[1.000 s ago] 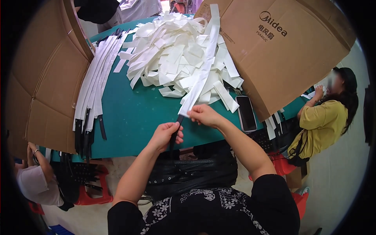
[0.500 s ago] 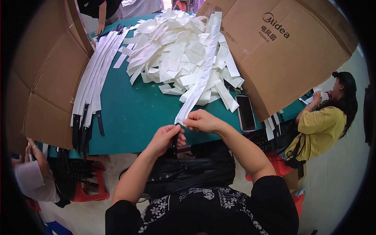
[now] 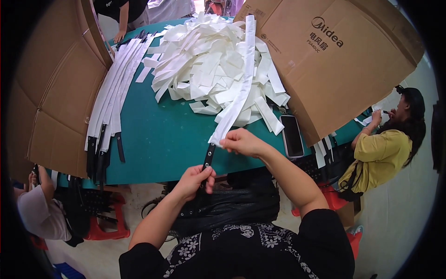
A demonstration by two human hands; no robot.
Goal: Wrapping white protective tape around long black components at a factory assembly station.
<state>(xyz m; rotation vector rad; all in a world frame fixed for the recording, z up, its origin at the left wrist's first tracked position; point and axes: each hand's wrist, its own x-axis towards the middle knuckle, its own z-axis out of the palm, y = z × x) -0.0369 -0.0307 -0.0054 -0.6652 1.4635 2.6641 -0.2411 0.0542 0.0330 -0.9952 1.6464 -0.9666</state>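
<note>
My right hand (image 3: 242, 141) pinches the near end of a long white fabric sleeve (image 3: 238, 101) that stretches away over the pile. Out of that end comes a black belt (image 3: 209, 156) with metal eyelets. Its lower part is gripped by the closed fingers of my left hand (image 3: 191, 181), just off the table's near edge. How far the belt runs inside the sleeve is hidden. Behind my hands lies a large heap of loose white sleeves (image 3: 195, 60). Several more black belts (image 3: 223, 202) lie in a dark bundle across my lap.
Sleeved belts (image 3: 111, 86) lie in a row at left on the green table (image 3: 153, 144). Cardboard panels stand at left (image 3: 60, 93) and right (image 3: 344, 60). A phone (image 3: 292, 135) lies by the right panel. A person in yellow (image 3: 383, 151) sits at right; others work at left and far left.
My left hand has moved down toward me, and a length of eyeleted belt now shows between my hands. The sleeve has swung slightly left at its far end; my right hand stays nearly in place.
</note>
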